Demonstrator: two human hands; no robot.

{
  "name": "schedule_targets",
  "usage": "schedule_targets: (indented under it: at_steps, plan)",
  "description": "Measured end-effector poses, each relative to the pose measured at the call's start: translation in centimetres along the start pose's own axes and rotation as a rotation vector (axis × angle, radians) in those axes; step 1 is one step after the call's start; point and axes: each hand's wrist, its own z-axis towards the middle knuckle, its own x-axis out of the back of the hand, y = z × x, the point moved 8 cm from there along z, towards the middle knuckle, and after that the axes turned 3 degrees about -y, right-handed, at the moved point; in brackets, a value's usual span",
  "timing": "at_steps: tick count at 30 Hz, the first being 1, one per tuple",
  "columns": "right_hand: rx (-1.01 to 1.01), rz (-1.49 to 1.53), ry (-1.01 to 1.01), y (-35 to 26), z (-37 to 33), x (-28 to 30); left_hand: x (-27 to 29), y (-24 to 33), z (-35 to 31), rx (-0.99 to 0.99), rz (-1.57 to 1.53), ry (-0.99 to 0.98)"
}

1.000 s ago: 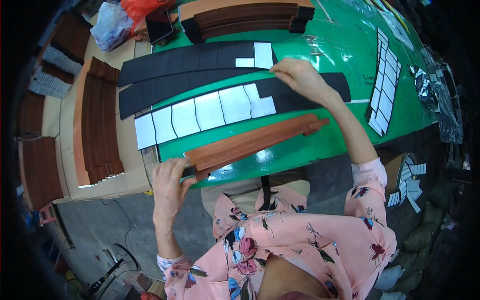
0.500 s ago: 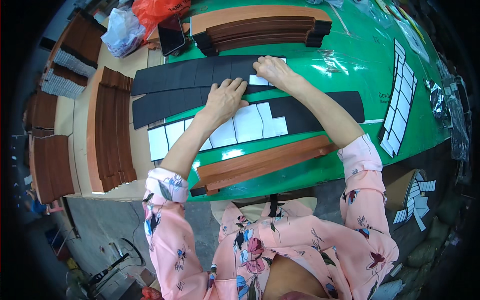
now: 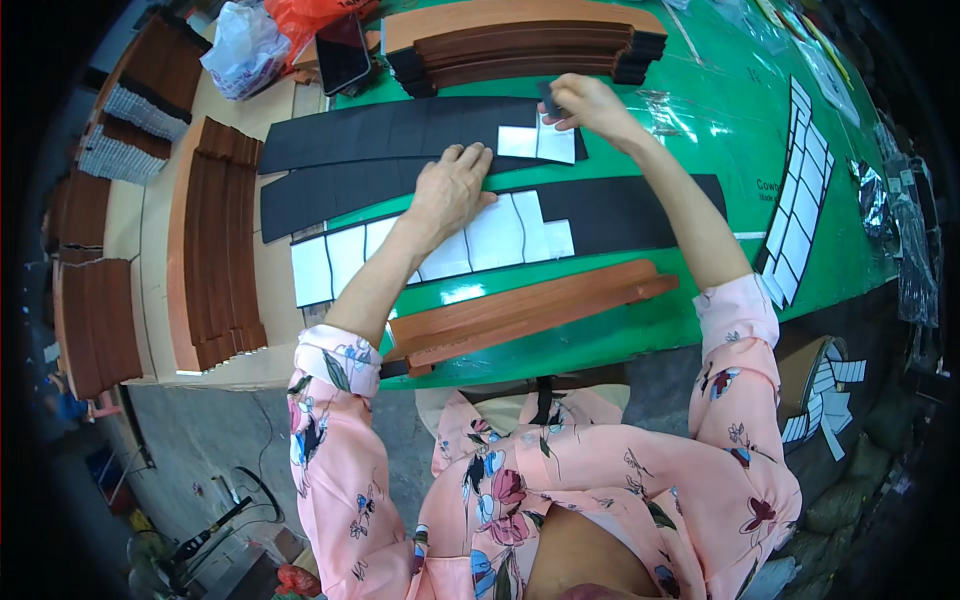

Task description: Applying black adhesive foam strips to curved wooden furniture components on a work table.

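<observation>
Black strips [image 3: 390, 125] on grn tbl [image 3: 720, 130], grey flr [image 3: 195, 435] below, L hand [image 3: 452, 190] flat atop, R hand [image 3: 592, 104] pinching dark pc [image 3: 547, 96].

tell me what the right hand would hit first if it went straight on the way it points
Probably the brown stack at top centre: the right hand points forward and left, toward it. The hand's height is unclear, so it might pass above.

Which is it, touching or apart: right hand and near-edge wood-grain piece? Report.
Apart: the head view shows a black strip and green tabletop between right hand and wood-grain piece.
</observation>
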Motion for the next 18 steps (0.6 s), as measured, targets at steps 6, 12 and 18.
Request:
schedule_targets:
  at_steps: [6, 12, 18]
  plan:
    - [-0.042, 0.471, -0.023, 2.1, -10.9, 3.6, 2.7, -0.3, -0.1, -0.065, -0.113, -0.005]
    - [-0.081, 0.578, 0.163, 7.0, -19.9, 5.7, 6.5, 12.8, -3.0, -0.195, -0.356, 0.012]
    - [0.086, 0.161, 0.163, 4.6, -24.3, 5.0, 4.3, 19.2, -4.7, -0.091, -0.480, 0.215]
